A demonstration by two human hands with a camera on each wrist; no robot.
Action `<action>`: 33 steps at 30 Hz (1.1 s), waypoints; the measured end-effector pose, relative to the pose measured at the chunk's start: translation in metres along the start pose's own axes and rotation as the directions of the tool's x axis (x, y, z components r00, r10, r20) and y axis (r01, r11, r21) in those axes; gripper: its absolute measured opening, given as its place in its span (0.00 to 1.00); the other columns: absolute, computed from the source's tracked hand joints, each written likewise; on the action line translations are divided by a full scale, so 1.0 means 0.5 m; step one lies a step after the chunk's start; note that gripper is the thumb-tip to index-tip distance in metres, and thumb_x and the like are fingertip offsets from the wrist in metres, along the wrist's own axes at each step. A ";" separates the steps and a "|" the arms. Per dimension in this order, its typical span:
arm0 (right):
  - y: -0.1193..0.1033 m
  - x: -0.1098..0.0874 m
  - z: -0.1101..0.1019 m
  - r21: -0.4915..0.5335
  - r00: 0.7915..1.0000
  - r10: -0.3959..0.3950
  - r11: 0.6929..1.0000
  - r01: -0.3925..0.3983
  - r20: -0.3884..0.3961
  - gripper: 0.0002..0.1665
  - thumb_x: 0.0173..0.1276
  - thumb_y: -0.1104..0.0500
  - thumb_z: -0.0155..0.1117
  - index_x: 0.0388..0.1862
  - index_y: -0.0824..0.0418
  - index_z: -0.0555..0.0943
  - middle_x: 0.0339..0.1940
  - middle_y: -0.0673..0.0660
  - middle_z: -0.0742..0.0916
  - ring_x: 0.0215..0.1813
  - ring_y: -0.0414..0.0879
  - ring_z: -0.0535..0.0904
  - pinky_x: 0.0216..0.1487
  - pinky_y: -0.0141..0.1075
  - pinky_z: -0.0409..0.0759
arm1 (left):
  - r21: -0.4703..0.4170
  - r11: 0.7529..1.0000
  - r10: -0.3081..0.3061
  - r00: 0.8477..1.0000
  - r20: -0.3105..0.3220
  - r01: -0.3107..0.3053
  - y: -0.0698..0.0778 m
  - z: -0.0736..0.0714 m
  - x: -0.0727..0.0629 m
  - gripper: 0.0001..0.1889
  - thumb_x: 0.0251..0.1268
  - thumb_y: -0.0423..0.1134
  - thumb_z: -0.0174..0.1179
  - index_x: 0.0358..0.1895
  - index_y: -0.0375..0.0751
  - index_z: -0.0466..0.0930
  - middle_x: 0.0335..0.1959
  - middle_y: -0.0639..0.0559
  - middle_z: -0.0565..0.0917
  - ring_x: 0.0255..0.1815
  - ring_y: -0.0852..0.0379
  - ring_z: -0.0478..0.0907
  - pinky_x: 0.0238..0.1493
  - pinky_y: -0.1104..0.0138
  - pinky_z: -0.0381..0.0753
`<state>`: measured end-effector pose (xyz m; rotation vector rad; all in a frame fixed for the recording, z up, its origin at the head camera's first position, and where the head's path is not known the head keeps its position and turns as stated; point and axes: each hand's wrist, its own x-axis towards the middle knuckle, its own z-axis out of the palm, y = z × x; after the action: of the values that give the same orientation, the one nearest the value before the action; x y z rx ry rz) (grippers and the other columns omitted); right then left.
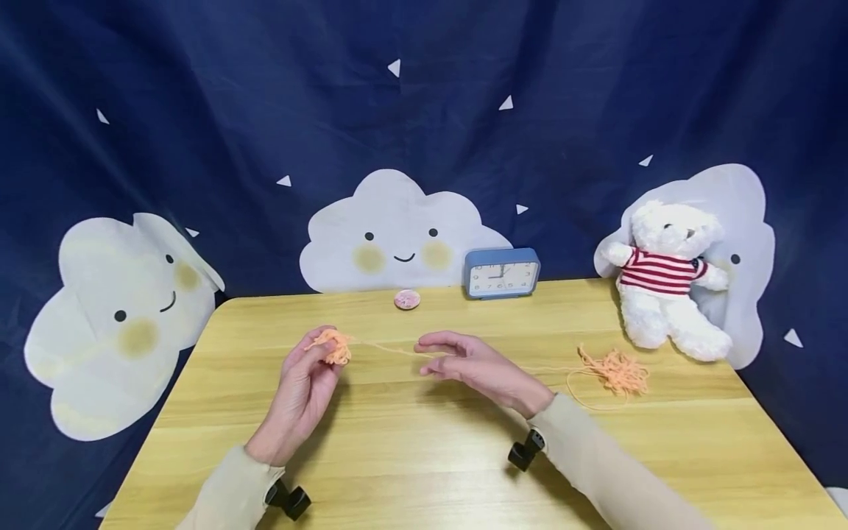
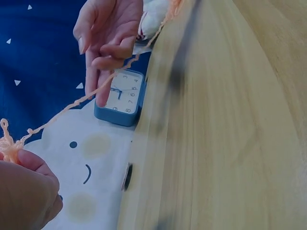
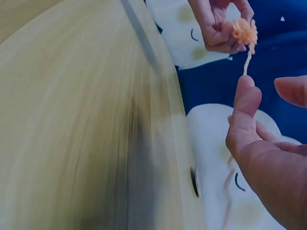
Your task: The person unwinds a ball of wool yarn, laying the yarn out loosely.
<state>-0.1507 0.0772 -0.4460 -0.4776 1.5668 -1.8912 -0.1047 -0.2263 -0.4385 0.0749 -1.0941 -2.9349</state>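
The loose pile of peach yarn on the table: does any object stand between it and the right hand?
Nothing visible stands between the right hand and the loose pile of peach yarn; only a yarn strand crosses that gap. The white teddy bear is farther back, outside that path.

We'd call it a kid's-rm type spot; can't tell if that's a home or a staged set. We see navy cloth (image 1: 265, 88) w/ smiley clouds (image 1: 397, 213) & small white triangles (image 1: 506, 104) filling the bkgd, a wood-grain surface (image 1: 424, 456) across the lower half, a white teddy (image 1: 670, 283) in a striped top (image 1: 657, 272) mid-R, & a blue clock (image 1: 501, 274) just R of ctr.
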 end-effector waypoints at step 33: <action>-0.045 -0.135 -0.112 0.006 0.894 -0.108 0.992 0.123 -0.436 0.06 0.85 0.64 0.62 0.52 0.67 0.82 0.36 0.51 0.84 0.38 0.38 0.79 0.40 0.27 0.82 | 0.126 0.992 -0.023 0.999 -0.044 0.028 0.004 -0.007 -0.009 0.18 0.78 0.16 0.49 0.63 0.32 0.73 0.59 0.45 0.79 0.59 0.56 0.79 0.64 0.68 0.81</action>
<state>-0.1419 0.1656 -0.4292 -0.1345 1.8138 -2.2242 -0.0998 -0.2299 -0.4394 0.1518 -1.2816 -2.8684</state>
